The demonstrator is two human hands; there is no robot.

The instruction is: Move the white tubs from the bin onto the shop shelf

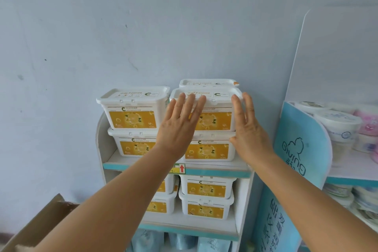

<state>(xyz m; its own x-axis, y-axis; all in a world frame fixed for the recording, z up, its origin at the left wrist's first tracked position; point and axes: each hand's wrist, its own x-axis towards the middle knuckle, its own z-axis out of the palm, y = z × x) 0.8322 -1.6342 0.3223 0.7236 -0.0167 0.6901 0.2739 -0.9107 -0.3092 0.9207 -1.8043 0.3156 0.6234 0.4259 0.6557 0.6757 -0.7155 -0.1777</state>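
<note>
White tubs with yellow labels are stacked two high on the top shop shelf [216, 171]. The upper right tub [214, 118] sits on a lower tub [208, 150], with another tub [208, 83] behind it. My left hand [180, 127] lies flat, fingers spread, with its fingertips on the front of that tub's lid. At the tub's right side is my right hand [247, 129], flat and open. To the left stands a second stack, an upper tub [133, 109] on a lower tub [134, 145]. Neither hand grips anything.
More of the same tubs [206, 188] fill the shelf below, and blue pouches [147, 239] the lowest shelf. A brown cardboard box [41, 223] stands at the lower left. On the right, a blue side panel [300, 149] fronts another shelf with round tubs [337, 125].
</note>
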